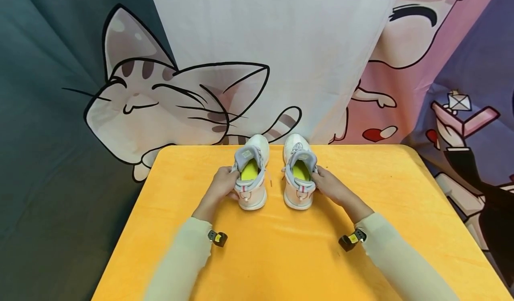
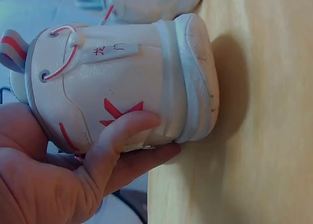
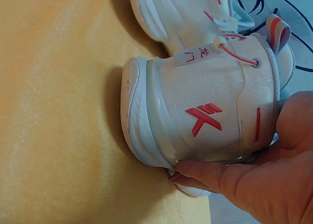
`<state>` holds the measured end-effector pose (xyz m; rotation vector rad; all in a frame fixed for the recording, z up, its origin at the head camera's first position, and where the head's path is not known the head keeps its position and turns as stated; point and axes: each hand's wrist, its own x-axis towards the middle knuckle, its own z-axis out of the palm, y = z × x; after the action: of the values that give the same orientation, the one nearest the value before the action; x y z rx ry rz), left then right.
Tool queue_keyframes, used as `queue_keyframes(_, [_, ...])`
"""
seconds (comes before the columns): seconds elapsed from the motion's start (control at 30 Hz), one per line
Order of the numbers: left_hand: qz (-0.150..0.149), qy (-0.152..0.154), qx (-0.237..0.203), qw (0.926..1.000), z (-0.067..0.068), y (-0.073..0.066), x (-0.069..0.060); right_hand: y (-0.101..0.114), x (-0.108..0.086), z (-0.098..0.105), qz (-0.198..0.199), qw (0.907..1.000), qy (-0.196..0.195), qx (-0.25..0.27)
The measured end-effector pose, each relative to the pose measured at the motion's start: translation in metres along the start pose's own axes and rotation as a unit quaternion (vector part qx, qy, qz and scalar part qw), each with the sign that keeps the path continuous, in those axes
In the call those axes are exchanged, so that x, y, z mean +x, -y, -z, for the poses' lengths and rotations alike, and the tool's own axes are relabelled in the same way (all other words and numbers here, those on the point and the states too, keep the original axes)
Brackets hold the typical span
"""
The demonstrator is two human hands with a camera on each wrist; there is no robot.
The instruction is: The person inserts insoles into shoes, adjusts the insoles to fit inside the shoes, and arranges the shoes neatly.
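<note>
Two white sneakers with yellow-green insoles stand side by side on a yellow-covered table, toes toward the back. My left hand (image 1: 223, 183) grips the left sneaker (image 1: 253, 197) by its outer side, thumb at the collar. My right hand (image 1: 328, 185) holds the right sneaker (image 1: 299, 198) the same way from its outer side. Both wrist views show the heels, with a red logo, a heel loop and a red-and-white cord. Each sneaker's sole casts a shadow on the cloth; whether the soles fully touch it I cannot tell.
The yellow table (image 1: 277, 256) ends at a back edge close beyond the toes. Behind it hangs a curtain (image 1: 277, 28) printed with a cartoon cat and other figures. Dark wrist straps (image 1: 218, 238) sit at both sleeve cuffs.
</note>
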<state>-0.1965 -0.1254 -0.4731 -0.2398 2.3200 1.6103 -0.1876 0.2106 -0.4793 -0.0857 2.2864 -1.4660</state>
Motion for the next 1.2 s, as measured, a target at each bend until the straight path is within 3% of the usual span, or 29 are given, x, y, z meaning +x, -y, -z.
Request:
queue_keyframes(0.2, [-0.020, -0.009, 0.010, 0.9997, -0.023, -0.006, 0.001, 0.000, 0.001, -0.001, 0.008, 0.9999, 0.008, 0.002])
queue_keyframes(0.53, [-0.029, -0.026, 0.049, 0.9981, -0.046, -0.010, 0.006, -0.002, 0.000, -0.002, 0.010, 0.9998, 0.015, 0.002])
queue_keyframes(0.8, [-0.029, -0.007, 0.073, 0.9969, -0.052, -0.014, 0.003, -0.001, -0.001, -0.003, 0.008, 0.9997, 0.021, 0.000])
queue_keyframes(1.2, [-0.020, -0.029, 0.099, 0.9945, -0.061, -0.020, 0.004, 0.002, -0.001, -0.001, 0.015, 0.9992, 0.005, -0.037])
